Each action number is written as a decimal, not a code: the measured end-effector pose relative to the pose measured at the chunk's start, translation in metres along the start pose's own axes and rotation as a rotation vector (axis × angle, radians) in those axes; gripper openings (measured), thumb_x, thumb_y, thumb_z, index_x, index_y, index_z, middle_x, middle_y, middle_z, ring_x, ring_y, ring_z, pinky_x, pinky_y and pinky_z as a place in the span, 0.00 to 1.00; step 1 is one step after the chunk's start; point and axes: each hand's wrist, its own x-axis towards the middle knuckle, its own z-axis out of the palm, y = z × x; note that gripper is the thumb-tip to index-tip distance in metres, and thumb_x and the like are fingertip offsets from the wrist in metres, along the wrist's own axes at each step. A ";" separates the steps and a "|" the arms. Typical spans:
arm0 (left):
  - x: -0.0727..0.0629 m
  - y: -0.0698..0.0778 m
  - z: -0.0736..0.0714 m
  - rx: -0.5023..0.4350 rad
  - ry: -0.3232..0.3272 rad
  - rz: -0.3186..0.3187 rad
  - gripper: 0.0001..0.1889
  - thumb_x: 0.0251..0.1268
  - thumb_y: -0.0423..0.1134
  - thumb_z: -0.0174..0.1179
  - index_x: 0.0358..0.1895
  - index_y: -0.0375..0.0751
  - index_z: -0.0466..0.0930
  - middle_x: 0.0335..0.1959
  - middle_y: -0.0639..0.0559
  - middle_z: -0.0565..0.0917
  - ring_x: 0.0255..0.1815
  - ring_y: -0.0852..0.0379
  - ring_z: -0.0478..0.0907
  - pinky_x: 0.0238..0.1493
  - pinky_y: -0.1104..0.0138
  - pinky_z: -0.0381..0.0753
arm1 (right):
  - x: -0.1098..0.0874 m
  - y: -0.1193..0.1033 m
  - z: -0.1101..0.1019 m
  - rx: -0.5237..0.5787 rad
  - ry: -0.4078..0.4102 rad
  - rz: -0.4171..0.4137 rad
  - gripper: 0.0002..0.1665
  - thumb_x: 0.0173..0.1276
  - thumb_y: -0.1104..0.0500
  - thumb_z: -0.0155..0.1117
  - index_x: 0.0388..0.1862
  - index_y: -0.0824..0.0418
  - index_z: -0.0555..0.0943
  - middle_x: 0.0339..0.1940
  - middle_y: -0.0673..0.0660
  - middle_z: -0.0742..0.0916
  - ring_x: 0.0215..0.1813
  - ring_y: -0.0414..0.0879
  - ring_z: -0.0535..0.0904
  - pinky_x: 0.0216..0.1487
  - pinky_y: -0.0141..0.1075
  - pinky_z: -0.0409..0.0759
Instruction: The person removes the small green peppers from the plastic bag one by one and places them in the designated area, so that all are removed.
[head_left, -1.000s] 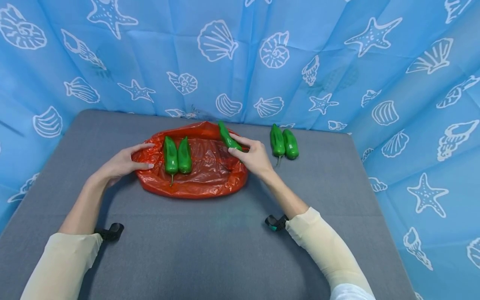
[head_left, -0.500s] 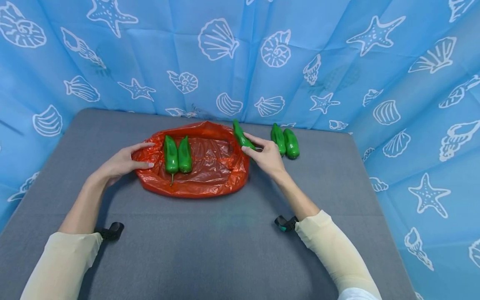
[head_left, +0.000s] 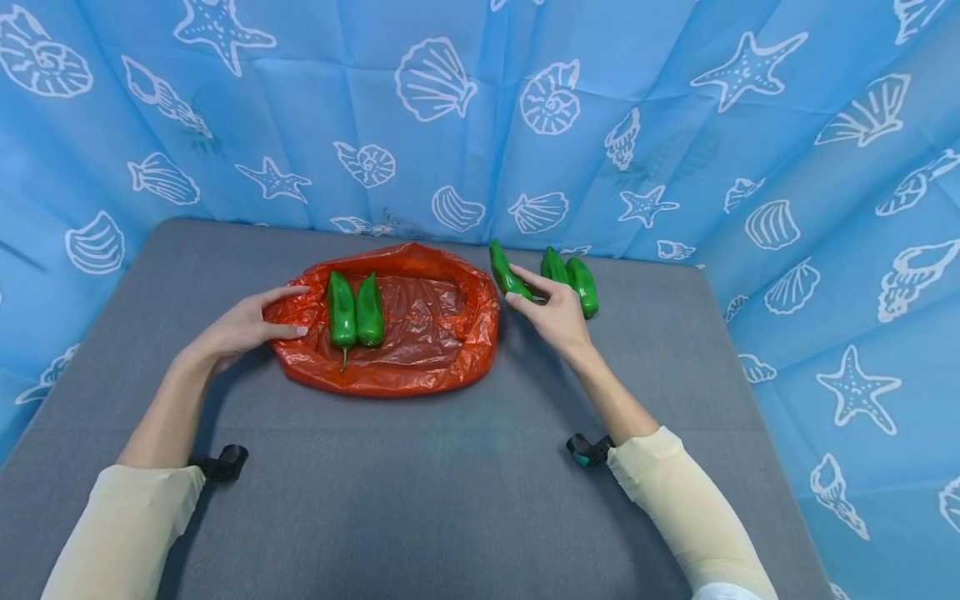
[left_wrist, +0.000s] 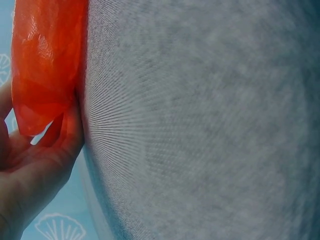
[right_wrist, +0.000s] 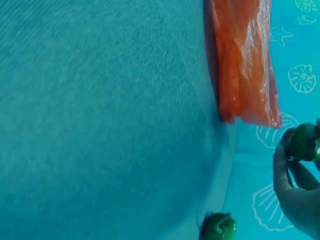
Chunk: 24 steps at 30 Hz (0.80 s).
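Held pepper (head_left: 507, 271) and right hand (head_left: 558, 312) shifted rightward, off the red bag (head_left: 397, 384)

Handling, as judged: firm, light pinch; pepper best kept clear of the outer pair; red bag held steady.
Hands, two: right fingers pinching the held pepper just beyond the red bag's right rim; left hand (head_left: 243, 325) gripping its left end.
Bag, one.
Green peppers, five: one held; two inside peppers (head_left: 342, 312) in the bag's left half; two outer peppers (head_left: 584, 287) farther right of it, on the table (head_left: 375, 500).

Both forearms (head_left: 165, 412) angle inward; the left hand (head_left: 236, 330) cups, thumb (head_left: 288, 331) apart from fingers (head_left: 285, 292); the right hand (head_left: 553, 313) pinches with curved fingers
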 end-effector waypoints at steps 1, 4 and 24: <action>0.000 0.000 0.000 -0.001 0.000 0.001 0.45 0.66 0.45 0.65 0.81 0.47 0.48 0.80 0.31 0.39 0.77 0.28 0.43 0.72 0.37 0.48 | 0.000 0.001 -0.001 -0.006 0.005 0.002 0.27 0.66 0.54 0.71 0.65 0.46 0.80 0.62 0.53 0.83 0.50 0.46 0.82 0.38 0.31 0.78; 0.000 0.000 0.000 -0.004 -0.002 0.004 0.45 0.67 0.44 0.65 0.81 0.46 0.48 0.80 0.31 0.38 0.77 0.28 0.43 0.73 0.37 0.48 | -0.001 0.003 -0.005 -0.017 0.017 0.008 0.27 0.66 0.53 0.71 0.64 0.46 0.80 0.62 0.53 0.83 0.49 0.45 0.81 0.39 0.31 0.77; 0.001 -0.001 0.000 0.010 0.000 0.008 0.45 0.67 0.46 0.65 0.81 0.47 0.48 0.80 0.33 0.38 0.78 0.30 0.41 0.73 0.37 0.48 | -0.004 0.019 -0.037 -0.061 0.060 0.092 0.28 0.64 0.53 0.73 0.64 0.45 0.81 0.60 0.60 0.83 0.53 0.48 0.81 0.39 0.31 0.79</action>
